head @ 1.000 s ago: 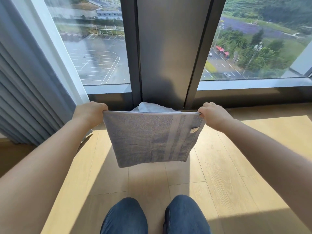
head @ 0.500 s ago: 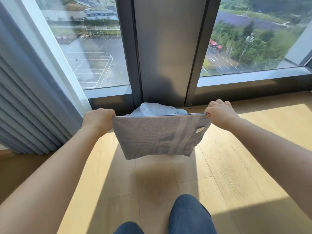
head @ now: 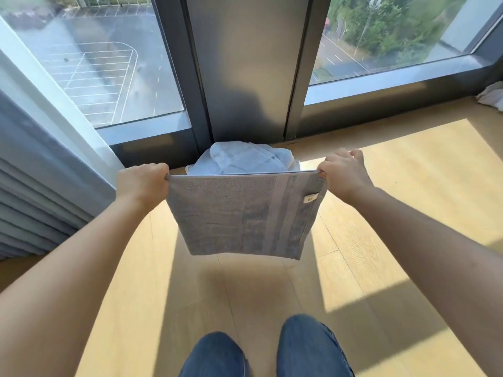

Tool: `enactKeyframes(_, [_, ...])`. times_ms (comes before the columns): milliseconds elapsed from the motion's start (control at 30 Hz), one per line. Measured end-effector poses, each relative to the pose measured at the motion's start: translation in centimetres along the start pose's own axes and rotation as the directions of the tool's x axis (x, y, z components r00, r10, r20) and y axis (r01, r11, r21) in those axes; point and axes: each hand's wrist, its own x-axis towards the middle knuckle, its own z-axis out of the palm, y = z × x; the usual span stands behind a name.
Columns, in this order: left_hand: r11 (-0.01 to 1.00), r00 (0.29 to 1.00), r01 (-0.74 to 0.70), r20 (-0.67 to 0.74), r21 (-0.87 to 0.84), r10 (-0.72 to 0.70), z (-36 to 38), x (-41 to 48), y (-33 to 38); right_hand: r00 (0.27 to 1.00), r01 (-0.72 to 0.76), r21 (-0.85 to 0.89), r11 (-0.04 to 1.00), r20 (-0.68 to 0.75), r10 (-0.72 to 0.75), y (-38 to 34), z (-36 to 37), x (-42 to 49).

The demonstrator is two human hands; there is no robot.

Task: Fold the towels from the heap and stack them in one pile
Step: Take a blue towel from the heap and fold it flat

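Grey towel [head: 242, 213] hangs mid-frame, half-folded, its top corners pinched by left hand [head: 141, 183] and right hand [head: 344, 175]; next likely another fold, then the pile [head: 245, 159].

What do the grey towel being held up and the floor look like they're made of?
The grey towel looks like cotton terry: matte, fuzzy nap, flat woven bands, a small sewn tag. The floor looks like pale wood or wood-look laminate: grain lines, plank seams, soft sheen; I cannot tell which.
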Motion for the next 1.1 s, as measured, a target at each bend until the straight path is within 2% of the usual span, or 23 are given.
enactKeyframes(167, [0.999, 1.000, 0.026, 0.002, -0.038, -0.026, -1.0, -0.1, -0.3, 0.998, -0.055, 0.109, 0.993, -0.037, 0.059, -0.3, -0.3, 1.1])
enactKeyframes(267, [0.993, 0.994, 0.101, -0.034, -0.053, -0.103, 0.0, -1.1, 0.5, 0.996, 0.026, 0.121, 0.992, -0.090, -0.015, 0.0, 1.0, 1.3])
enactKeyframes(400, [0.976, 0.977, 0.200, -0.054, -0.081, -0.205, 1.6, -3.3, 1.6, 0.968, 0.083, 0.137, 0.987, -0.246, -0.047, 0.8, 2.9, 0.3])
enactKeyframes(600, [0.940, 0.950, 0.313, 0.053, -0.136, -0.309, 6.1, -10.7, 3.7, 0.947, 0.202, 0.026, 0.979, -0.261, -0.188, 1.3, 8.5, -5.1])
enactKeyframes(867, [0.956, 0.930, 0.278, 0.273, -0.091, -0.244, 13.3, -23.0, 5.2, 0.968, 0.237, 0.064, 0.969, -0.100, -0.230, -0.3, 15.8, -15.9])
enactKeyframes(1000, [0.963, 0.904, 0.263, 0.364, -0.055, -0.226, 16.7, -25.1, 5.0, 0.979, 0.202, 0.079, 0.976, -0.040, -0.199, -1.2, 19.9, -18.9])
enactKeyframes(1100, [0.967, 0.881, 0.252, 0.420, -0.026, -0.218, 18.6, -24.9, 4.8, 0.982, 0.157, 0.129, 0.979, 0.087, -0.169, -1.7, 22.7, -19.4])
